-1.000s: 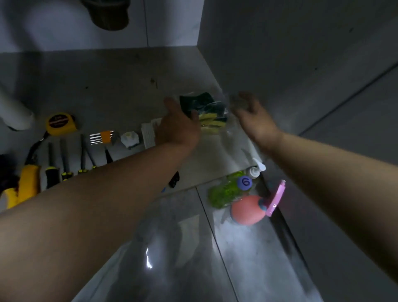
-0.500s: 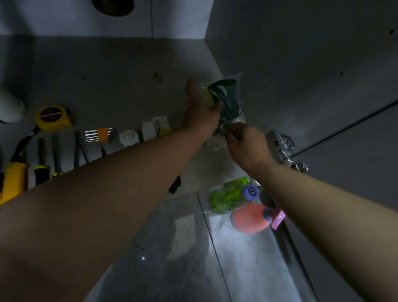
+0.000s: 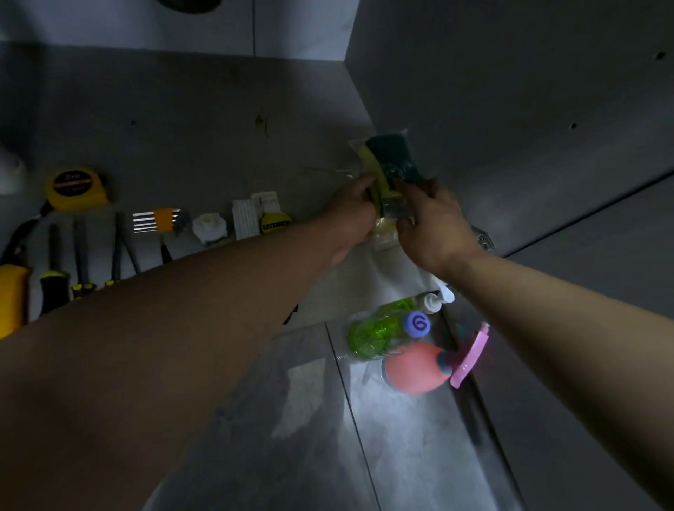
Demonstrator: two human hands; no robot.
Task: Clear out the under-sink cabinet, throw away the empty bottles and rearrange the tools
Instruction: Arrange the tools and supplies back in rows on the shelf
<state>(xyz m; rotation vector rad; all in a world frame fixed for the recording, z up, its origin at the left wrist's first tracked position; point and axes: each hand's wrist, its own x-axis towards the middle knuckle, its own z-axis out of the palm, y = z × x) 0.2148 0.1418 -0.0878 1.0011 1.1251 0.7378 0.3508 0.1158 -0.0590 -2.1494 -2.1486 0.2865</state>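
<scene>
A clear plastic pack of green-and-yellow sponges (image 3: 392,160) stands upright against the cabinet's right wall. My left hand (image 3: 352,209) grips its left side and my right hand (image 3: 432,219) holds its lower right edge. Tools lie in a row on the cabinet floor at the left: a yellow tape measure (image 3: 74,188), several screwdrivers (image 3: 80,255), a hex key set with an orange holder (image 3: 160,220), a white cap (image 3: 208,228) and small white packs (image 3: 251,215). On the tile floor outside lie a green bottle (image 3: 379,330) and an orange-pink spray bottle (image 3: 419,368).
The cabinet's right wall (image 3: 510,109) stands close beside the sponges, with a metal hinge (image 3: 483,239) on it. A white pump bottle top (image 3: 432,301) lies by the green bottle. A yellow tool (image 3: 12,295) sits at the far left. A pipe opening (image 3: 189,3) is overhead.
Both hands lifted the sponge pack from lying flat to upright near the right wall. My right hand moved up from below the pack onto its right side.
</scene>
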